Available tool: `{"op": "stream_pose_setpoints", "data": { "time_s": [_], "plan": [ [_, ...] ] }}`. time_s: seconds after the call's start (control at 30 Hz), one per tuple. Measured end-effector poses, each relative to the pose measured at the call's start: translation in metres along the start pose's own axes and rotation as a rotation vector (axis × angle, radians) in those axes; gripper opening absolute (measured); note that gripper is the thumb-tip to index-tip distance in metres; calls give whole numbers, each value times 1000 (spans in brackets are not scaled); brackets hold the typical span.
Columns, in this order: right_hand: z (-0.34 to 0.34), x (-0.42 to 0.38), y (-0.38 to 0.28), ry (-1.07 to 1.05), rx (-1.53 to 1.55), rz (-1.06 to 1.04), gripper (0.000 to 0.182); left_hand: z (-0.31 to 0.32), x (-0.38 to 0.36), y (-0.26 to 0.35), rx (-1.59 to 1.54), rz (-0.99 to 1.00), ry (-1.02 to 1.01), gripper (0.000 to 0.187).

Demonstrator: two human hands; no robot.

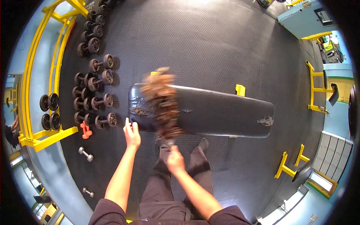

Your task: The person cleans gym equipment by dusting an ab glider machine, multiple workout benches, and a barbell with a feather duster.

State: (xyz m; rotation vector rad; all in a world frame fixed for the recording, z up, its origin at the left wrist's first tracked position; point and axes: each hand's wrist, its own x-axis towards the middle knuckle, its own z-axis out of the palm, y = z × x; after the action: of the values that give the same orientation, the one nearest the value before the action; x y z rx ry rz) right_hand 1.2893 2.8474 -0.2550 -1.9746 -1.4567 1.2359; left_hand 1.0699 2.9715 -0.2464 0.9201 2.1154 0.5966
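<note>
A brown feather duster [164, 107], smeared by motion, reaches across the left part of a black padded bench [225, 110]. My right hand [175, 161] is wrapped round its handle, just in front of the bench's near edge. At the bench's near left corner is my left hand [132, 135], fingers stretched out and holding nothing. The bench's covering is cracked and torn at both ends, and part of the worn left end is hidden behind the feathers.
Rows of dumbbells [102, 80] line the floor at left, beside a yellow rack [56, 138]. Small red dumbbells [86, 130] and a grey dumbbell [86, 154] lie nearer me. A yellow-framed bench [285, 170] stands at right. My feet are before the padded bench.
</note>
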Motion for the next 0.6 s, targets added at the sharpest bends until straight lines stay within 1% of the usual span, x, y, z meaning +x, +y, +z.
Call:
{"op": "stream_pose_setpoints", "data": {
  "time_s": [0.03, 0.07, 0.1, 0.13, 0.17, 0.23, 0.27, 0.3, 0.33, 0.37, 0.4, 0.43, 0.47, 0.5, 0.53, 0.57, 0.6],
  "plan": [
    [17, -12, -28, -85, 53, -5, 38, 6, 15, -37, -88, 118, 93, 66],
    [26, -16, -45, -265, 76, -63, 46, -1, 13, -31, -83, 124, 86, 66],
    [35, -23, -56, -350, -1, -68, 47, -11, 9, -21, -359, -84, 144, 69],
    [37, -22, -60, -345, -51, -77, 46, -21, 6, -11, -633, -295, 203, 73],
    [34, -19, -64, -341, -102, -87, 45, -24, 22, -62, -730, -329, 171, 76],
    [6, -2, -53, -288, -205, -107, 49, -47, 1, -20, -639, -387, -46, 79],
    [-14, 7, -44, -195, -260, -75, 44, -45, 1, -19, -569, -363, -70, 77],
    [-40, 18, -34, -186, -309, -18, 40, -41, 2, -22, -499, -341, -94, 75],
    [-62, 24, -12, -109, -355, 10, 40, -36, 4, -25, -487, -301, -125, 74],
    [-75, 26, 27, -2, -376, 42, 41, -30, 5, -25, -494, -270, -161, 72],
    [-91, 26, 58, 151, -363, 95, 41, -23, 9, -33, -458, -240, -156, 71],
    [-116, 26, 72, 296, -372, 117, 37, -17, 12, -41, -423, -211, -149, 70],
    [-134, 29, 96, 440, -253, 220, 34, -15, 13, -43, -424, -212, -151, 70],
    [-154, 32, 89, 628, -164, 328, 32, -14, 12, -44, -421, -201, -148, 69],
    [-163, 33, 140, 798, -269, 246, 33, -14, 12, -44, -418, -189, -142, 69],
    [-182, 36, 133, 823, -170, 386, 34, -15, 12, -45, -414, -176, -135, 68],
    [-190, 39, 157, 891, -244, 431, 36, -17, 12, -45, -439, -209, -142, 67]
  ]
}}
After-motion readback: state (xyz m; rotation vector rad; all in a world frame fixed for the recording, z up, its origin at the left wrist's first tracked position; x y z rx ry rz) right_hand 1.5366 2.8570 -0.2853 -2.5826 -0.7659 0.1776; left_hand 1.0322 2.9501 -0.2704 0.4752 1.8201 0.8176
